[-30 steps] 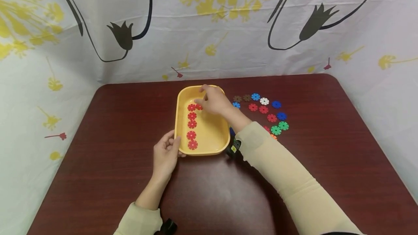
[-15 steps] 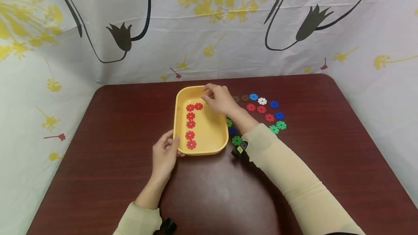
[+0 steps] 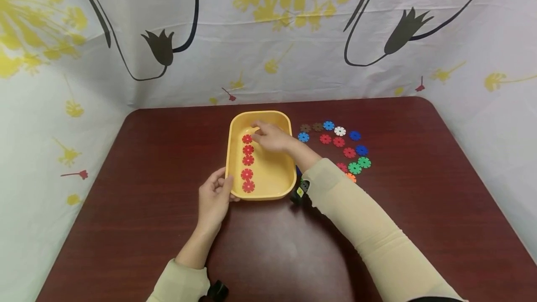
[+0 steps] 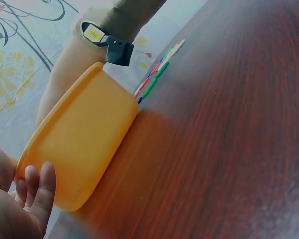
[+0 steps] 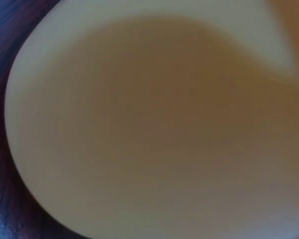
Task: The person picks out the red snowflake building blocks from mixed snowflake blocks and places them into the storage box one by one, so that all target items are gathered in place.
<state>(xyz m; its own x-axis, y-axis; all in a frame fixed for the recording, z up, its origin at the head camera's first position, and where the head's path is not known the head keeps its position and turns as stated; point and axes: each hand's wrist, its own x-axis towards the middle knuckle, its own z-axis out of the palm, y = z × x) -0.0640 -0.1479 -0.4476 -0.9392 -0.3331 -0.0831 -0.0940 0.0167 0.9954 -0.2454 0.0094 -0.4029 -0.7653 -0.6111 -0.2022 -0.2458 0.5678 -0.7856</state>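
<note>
A yellow tray [image 3: 272, 190] sits on the table, with several red notched discs [image 3: 248, 160] in a column along its left side. My left hand [image 3: 215, 199] grips the tray's near left corner, thumb at the rim. In the left wrist view, the fingers of that left hand [image 4: 35, 194] lie against the tray's outer wall [image 4: 84, 134]. My right hand [image 3: 272, 138] reaches inside the far part of the tray, index finger and thumb apart beside the topmost red disc [image 3: 247, 139]. What lies beneath this hand is hidden. The tray [image 5: 154, 124] fills the right wrist view, blurred.
Right of the tray, loose notched discs lie on the dark red table [image 3: 168, 153]: brown [image 3: 317, 126], white [image 3: 340, 131], blue [image 3: 354, 135], green [image 3: 364, 162] and others. My right forearm [image 3: 361, 218] covers some. A patterned cloth [image 3: 268, 59] hangs behind.
My right hand rose slightly to the right, uncovering the red disc beside the column's top, then came back down-left; that disc is now out of sight. The left hand keeps its hold.
</note>
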